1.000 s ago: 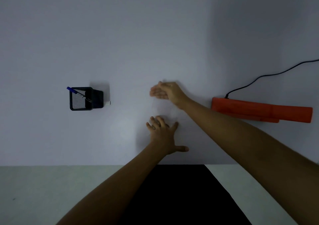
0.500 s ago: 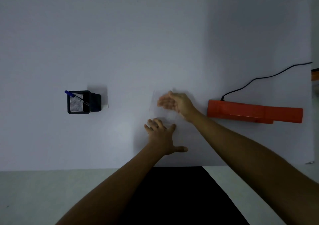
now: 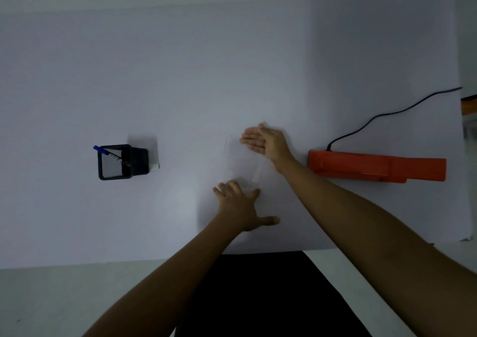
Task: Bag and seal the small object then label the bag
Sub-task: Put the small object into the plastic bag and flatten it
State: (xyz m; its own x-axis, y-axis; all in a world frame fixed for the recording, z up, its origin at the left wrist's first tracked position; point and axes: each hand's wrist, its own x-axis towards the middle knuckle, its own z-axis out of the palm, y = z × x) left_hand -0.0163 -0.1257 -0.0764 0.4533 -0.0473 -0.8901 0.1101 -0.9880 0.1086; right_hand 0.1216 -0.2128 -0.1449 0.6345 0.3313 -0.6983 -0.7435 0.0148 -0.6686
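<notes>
Fingers (image 3: pixel 233 187) of the left hand (image 3: pixel 240 207) are straight and spread apart, laid flat on the white table (image 3: pixel 180 78), thumb stuck out towards the orange sealer (image 3: pixel 376 166). They hold nothing. Fingers (image 3: pixel 251 140) of the right hand (image 3: pixel 267 144) are straight and pressed together, the hand standing on its edge with the palm turned towards the person; it grips nothing either.

A clear bag (image 3: pixel 241 159) lies flat on the table, a short way to the left of the sealer's near end. Its outline is faint. The left fingertips sit at the bag's nearer edge; whether they rest on the plastic or just short of it cannot be told. The right hand stands over the bag's farther corner on the sealer side, its lower edge down on or against the plastic. A pale strip (image 3: pixel 256 175) shows at the bag's nearer corner on the sealer side, just beside the left index finger; what it is cannot be told, and the small object cannot be identified.

A black cable (image 3: pixel 387 113) runs from the sealer's far side away to the right. Well apart from the sealer, beyond the bag to the left, stands a black mesh pen holder (image 3: pixel 116 166) with a blue pen (image 3: pixel 107 152) leaning in it.
</notes>
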